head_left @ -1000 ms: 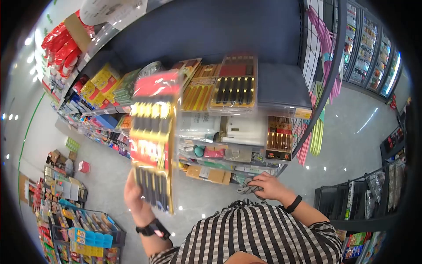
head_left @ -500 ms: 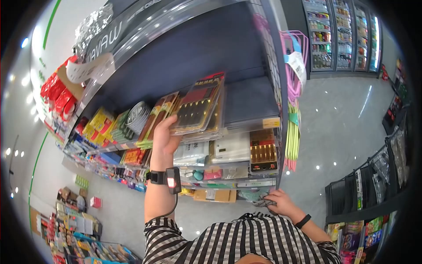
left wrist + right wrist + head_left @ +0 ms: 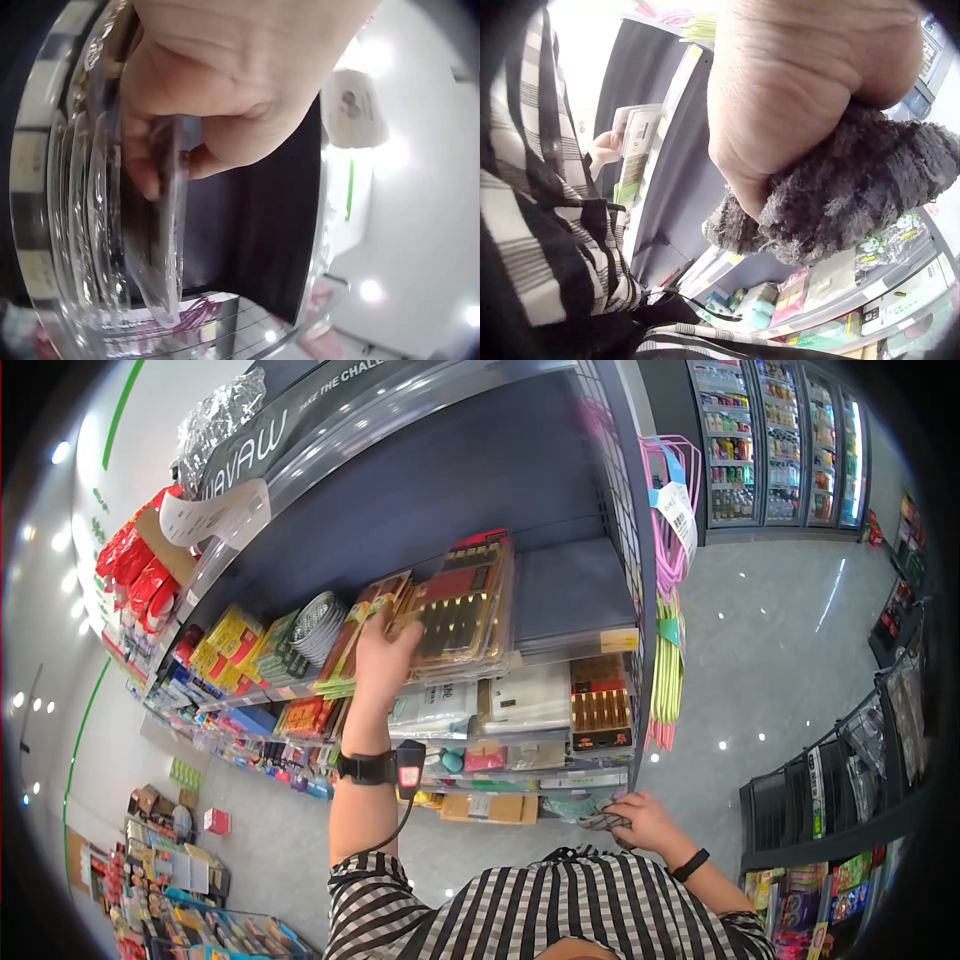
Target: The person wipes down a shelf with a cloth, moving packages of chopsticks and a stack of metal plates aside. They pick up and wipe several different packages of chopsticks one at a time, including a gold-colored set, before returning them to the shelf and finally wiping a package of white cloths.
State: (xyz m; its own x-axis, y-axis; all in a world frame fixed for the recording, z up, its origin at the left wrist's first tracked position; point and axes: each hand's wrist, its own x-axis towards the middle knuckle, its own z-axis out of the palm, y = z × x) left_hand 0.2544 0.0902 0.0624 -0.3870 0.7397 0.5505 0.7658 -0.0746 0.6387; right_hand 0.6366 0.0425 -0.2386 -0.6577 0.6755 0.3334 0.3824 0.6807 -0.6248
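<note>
My left hand (image 3: pixel 383 652) pinches the left edge of a clear flat pack of black-and-gold chopsticks (image 3: pixel 452 618) on the upper shelf. In the left wrist view thumb and fingers close round the rim of this plastic pack (image 3: pixel 166 259); more clear packs (image 3: pixel 81 225) stand stacked right beside it. Down by the shelf's front right corner, my right hand (image 3: pixel 645 820) grips a crumpled grey cloth (image 3: pixel 602 819). Close up in the right wrist view, the cloth (image 3: pixel 855 187) is dark and fluffy, bunched under the fingers.
Left of the packs on the shelf are silver bowls (image 3: pixel 319 628) and yellow boxes (image 3: pixel 228 642). Below lie white packages (image 3: pixel 530 695) and a brown-handled set (image 3: pixel 600 705). Pink hangers (image 3: pixel 672 545) hang at the shelf's right end. A black rack (image 3: pixel 820 800) stands at right.
The chopstick pack, held up in front of me a second ago, has come down onto the other packs on the shelf. My left hand has since shifted slightly up along its edge. The right hand keeps the cloth.
</note>
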